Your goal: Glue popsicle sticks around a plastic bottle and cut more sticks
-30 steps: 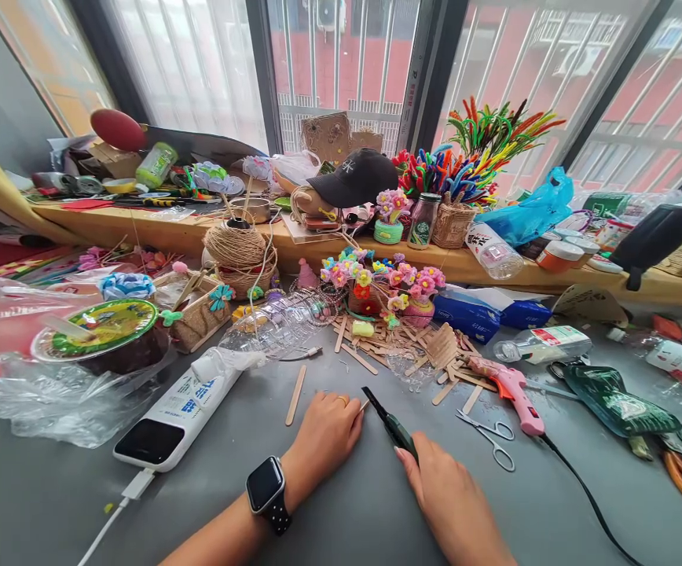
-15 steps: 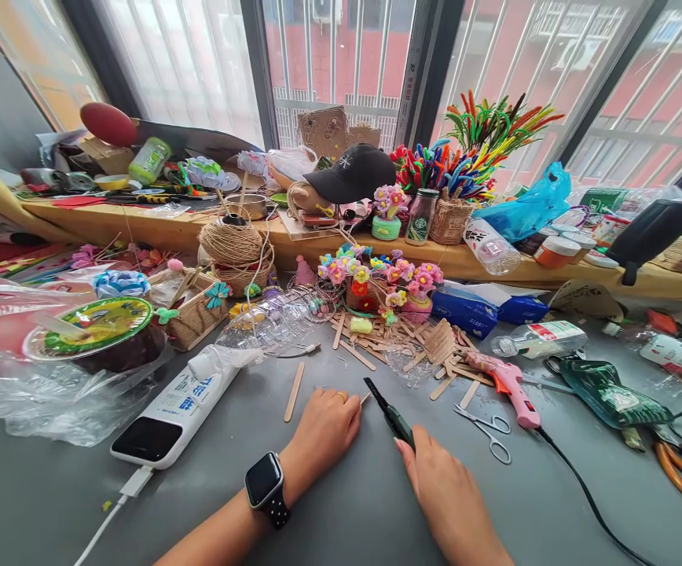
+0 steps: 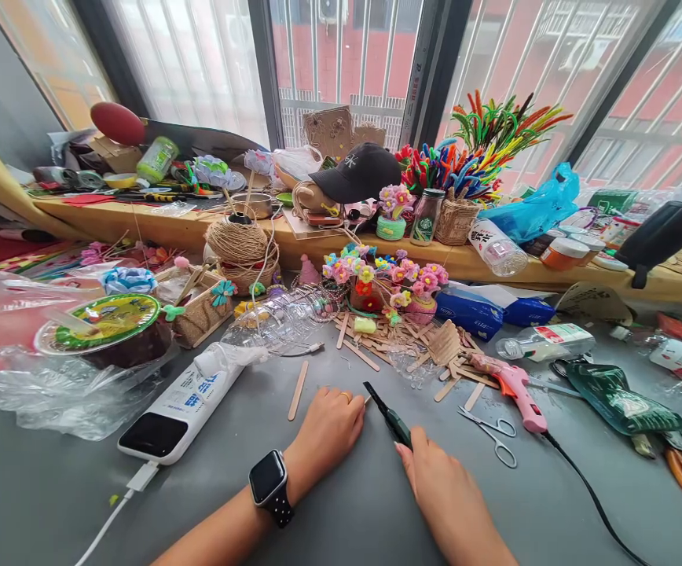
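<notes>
My left hand [image 3: 332, 424], with a watch on its wrist, rests closed on the grey table. A thin pale tip pokes out past its fingers, apparently a wooden craft stick [image 3: 368, 399]; the rest is hidden under the hand. My right hand [image 3: 444, 487] is wrapped round the dark green handle of a utility knife [image 3: 394, 420]. Its black blade points up and left, just right of the stick's tip, with a small gap between them. A loose craft stick [image 3: 298, 391] lies left of my left hand.
Several craft sticks [image 3: 364, 355] are heaped behind my hands. Small scissors [image 3: 494, 432] and a pink glue gun [image 3: 521, 397] with a black cord lie at right. A phone [image 3: 152, 432] on a white cable is at left. Craft flowers [image 3: 400, 275] stand further back.
The whole view has shifted slightly to the right. My hands and the knife keep nearly the same pose over the table.
</notes>
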A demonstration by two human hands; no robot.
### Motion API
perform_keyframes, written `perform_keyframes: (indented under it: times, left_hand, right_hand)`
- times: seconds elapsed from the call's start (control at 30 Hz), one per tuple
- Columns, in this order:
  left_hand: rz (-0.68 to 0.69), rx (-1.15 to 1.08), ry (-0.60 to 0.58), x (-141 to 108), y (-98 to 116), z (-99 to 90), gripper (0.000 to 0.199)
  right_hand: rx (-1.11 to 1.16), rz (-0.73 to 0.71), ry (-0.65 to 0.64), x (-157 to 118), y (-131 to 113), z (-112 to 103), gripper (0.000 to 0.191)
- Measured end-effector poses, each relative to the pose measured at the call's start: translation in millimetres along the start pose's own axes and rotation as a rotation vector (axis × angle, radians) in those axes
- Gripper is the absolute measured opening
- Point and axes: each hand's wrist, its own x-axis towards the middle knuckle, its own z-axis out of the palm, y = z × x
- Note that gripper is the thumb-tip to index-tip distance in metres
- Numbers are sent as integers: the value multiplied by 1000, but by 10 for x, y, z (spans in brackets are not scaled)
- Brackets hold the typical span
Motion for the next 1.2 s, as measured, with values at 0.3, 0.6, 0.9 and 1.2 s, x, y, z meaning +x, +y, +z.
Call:
perform_keyframes:
  times: [0.3,0.6,0.9,1.2]
  left_hand:
    - [-4,10,-5,1,-9,47,19]
    - [36,36,-23,8,-10,37,19]
    - [29,28,-14,-3,-11,36,19]
    - [14,58,-10,-8,-4,47,21]
  right_hand:
    - [-43,-3,21,-1,-43,27,11]
    - [-64,-15,80,28,-93,19,13]
    - [-35,-6,32,65,-131,-28,12]
    - [-52,-6,18,47,-101,-20,13]
